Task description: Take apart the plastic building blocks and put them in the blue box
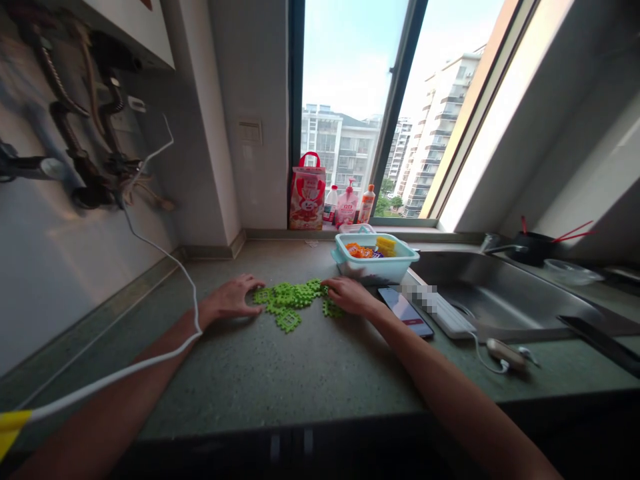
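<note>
Across the lower half of the frame, a speckled grey-green table (250, 387). At upper centre to upper right, a window (345, 73) with tall buildings beyond the glass. At the right, set into the table, a steel sink (500, 293). Right of centre, just beside the sink, a pale blue tub (385, 270). On the sill behind, a red bag (307, 203).

From lower left, the left hand (233, 298), thumb and fingers spread apart in a loose curve at the left end of the green pile. From lower right, the right hand (350, 295), palm down, fingers curled at the pile's right end; cannot tell whether pinching a piece or merely touching.

Near the right hand, between tub and sink, a white power strip (453, 319), and just to its left a phone (406, 313), flat on the table. Beside the bag, three bottles (346, 208) in a row.

Smallest, at the centre of the frame: green pieces (295, 295), notched at the edges, heaped flat on the table between the hands. Inside the tub, orange pieces (359, 251) and yellow pieces (386, 246).
</note>
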`<state>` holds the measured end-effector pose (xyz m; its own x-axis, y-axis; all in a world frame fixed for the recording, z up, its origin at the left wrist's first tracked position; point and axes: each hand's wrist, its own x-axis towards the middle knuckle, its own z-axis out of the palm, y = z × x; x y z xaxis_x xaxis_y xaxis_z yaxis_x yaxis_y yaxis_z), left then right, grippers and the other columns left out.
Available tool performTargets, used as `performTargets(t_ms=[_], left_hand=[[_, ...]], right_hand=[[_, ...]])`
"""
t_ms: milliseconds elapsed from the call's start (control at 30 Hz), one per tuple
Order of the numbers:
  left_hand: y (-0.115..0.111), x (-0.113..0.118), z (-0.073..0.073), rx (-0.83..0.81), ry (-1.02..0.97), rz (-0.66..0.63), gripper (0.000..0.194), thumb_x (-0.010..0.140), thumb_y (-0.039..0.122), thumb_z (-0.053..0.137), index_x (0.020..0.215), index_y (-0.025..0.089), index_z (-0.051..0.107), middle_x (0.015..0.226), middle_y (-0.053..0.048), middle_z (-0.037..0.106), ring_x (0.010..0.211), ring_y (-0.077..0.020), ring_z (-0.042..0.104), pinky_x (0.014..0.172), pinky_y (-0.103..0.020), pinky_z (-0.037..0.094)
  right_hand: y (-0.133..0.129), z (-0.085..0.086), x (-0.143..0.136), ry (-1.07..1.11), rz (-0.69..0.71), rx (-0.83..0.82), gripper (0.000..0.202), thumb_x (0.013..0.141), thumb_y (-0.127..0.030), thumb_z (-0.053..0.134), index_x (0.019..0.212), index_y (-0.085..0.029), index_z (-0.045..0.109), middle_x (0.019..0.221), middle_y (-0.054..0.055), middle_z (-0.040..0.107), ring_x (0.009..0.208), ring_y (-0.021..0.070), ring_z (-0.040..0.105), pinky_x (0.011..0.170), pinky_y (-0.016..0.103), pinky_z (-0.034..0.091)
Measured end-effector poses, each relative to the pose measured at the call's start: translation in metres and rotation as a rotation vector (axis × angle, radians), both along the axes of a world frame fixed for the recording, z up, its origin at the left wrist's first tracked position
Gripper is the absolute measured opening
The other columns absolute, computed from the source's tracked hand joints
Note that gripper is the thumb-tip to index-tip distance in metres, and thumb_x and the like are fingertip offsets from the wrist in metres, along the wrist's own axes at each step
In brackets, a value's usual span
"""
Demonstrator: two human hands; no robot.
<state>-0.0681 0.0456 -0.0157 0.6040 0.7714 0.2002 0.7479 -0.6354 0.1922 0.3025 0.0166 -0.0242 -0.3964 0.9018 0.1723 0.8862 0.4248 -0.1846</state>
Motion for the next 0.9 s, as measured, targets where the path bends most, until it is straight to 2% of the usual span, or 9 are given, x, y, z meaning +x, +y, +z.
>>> performTargets(t_ms=[133, 267, 400, 533, 700, 833, 900], left_hand=[[0.006, -0.001, -0.002, -0.02, -0.017, 0.019, 0.047, 0.08, 0.048, 0.066, 0.117, 0.021, 0.074, 0.108, -0.007, 0.071, 0.099, -0.0249, 0.067, 0.089, -0.033, 0.053], [0.009, -0.007, -0.001, 0.01, -0.017, 0.047, 0.043, 0.075, 0.048, 0.069, 0.108, 0.022, 0.076, 0.098, -0.005, 0.071, 0.088, -0.023, 0.066, 0.081, -0.032, 0.052], [0.007, -0.009, 0.004, 0.08, -0.035, 0.046, 0.038, 0.073, 0.045, 0.07, 0.103, 0.021, 0.074, 0.098, -0.005, 0.07, 0.091, -0.0243, 0.065, 0.087, -0.035, 0.051], [0.0, 0.001, 0.006, 0.136, -0.115, -0.03, 0.038, 0.074, 0.04, 0.071, 0.106, 0.019, 0.07, 0.099, -0.006, 0.068, 0.094, -0.0251, 0.064, 0.091, -0.037, 0.05], [-0.011, 0.019, 0.002, 0.128, -0.154, -0.139, 0.039, 0.074, 0.035, 0.074, 0.11, 0.02, 0.07, 0.103, -0.007, 0.068, 0.099, -0.0269, 0.064, 0.095, -0.04, 0.05], [-0.015, 0.029, -0.003, 0.099, -0.191, -0.164, 0.041, 0.076, 0.035, 0.075, 0.115, 0.022, 0.07, 0.112, -0.008, 0.068, 0.108, -0.0281, 0.064, 0.101, -0.04, 0.049], [-0.016, 0.033, -0.005, 0.084, -0.202, -0.166, 0.042, 0.077, 0.035, 0.074, 0.117, 0.022, 0.07, 0.12, -0.008, 0.068, 0.115, -0.0291, 0.063, 0.107, -0.042, 0.047]], right_hand=[[-0.002, 0.0, -0.002, 0.0, 0.014, 0.011, 0.045, 0.101, -0.033, 0.046, 0.139, -0.021, 0.067, 0.134, 0.009, 0.072, 0.121, 0.0281, 0.068, 0.105, 0.033, 0.048], [-0.004, 0.0, -0.002, -0.012, 0.012, 0.019, 0.045, 0.103, -0.038, 0.044, 0.139, -0.022, 0.067, 0.131, 0.009, 0.074, 0.12, 0.0277, 0.068, 0.104, 0.033, 0.048], [-0.002, -0.002, -0.002, 0.0, 0.009, 0.021, 0.043, 0.104, -0.037, 0.044, 0.137, -0.024, 0.068, 0.133, 0.007, 0.073, 0.12, 0.0266, 0.068, 0.104, 0.032, 0.048], [0.001, -0.005, -0.001, 0.047, 0.039, 0.041, 0.037, 0.102, -0.034, 0.051, 0.132, -0.025, 0.072, 0.126, 0.008, 0.076, 0.113, 0.0265, 0.071, 0.099, 0.031, 0.05], [0.002, -0.011, -0.001, 0.132, 0.126, 0.089, 0.031, 0.097, -0.035, 0.063, 0.123, -0.025, 0.077, 0.116, 0.01, 0.076, 0.102, 0.0266, 0.073, 0.094, 0.033, 0.052], [0.004, -0.017, -0.005, 0.243, 0.193, 0.127, 0.022, 0.094, -0.034, 0.068, 0.11, -0.022, 0.078, 0.13, 0.013, 0.07, 0.112, 0.0271, 0.069, 0.102, 0.036, 0.049], [0.005, -0.018, -0.009, 0.269, 0.212, 0.128, 0.02, 0.092, -0.032, 0.071, 0.108, -0.021, 0.075, 0.125, 0.012, 0.072, 0.109, 0.0265, 0.069, 0.098, 0.036, 0.05]])
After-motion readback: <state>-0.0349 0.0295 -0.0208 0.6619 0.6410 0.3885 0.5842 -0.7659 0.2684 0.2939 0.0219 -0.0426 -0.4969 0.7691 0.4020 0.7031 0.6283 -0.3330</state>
